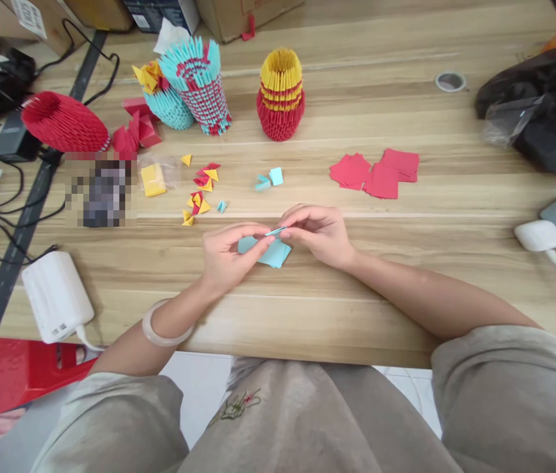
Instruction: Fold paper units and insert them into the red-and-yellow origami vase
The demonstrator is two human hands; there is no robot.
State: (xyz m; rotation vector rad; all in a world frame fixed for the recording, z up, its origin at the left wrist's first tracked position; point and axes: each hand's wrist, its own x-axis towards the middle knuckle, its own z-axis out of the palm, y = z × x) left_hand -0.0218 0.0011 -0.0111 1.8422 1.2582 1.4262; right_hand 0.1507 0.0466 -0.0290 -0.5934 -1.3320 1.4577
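Note:
A small folded piece of light-blue paper (275, 231) is pinched between both hands, just above the table. My left hand (231, 253) grips its left end with thumb and forefinger; my right hand (320, 235) grips its right end the same way. Beneath them lies a loose stack of light-blue paper sheets (274, 253), partly hidden by my left hand. Beyond the hands are folded light-blue strips (262, 182) beside a small light-blue square (277, 176). One folded light-blue piece (221, 207) sits to the left, close to several red and yellow folded triangles (199, 202).
Red paper sheets (384, 176) lie right of centre. Toward the back stand a yellow-and-red paper vase (281, 98), a blue-and-red one (202, 89) and a red one (64, 121). A white power bank (58, 295) is at left, a tape roll (450, 81) and black bag (549, 105) at right.

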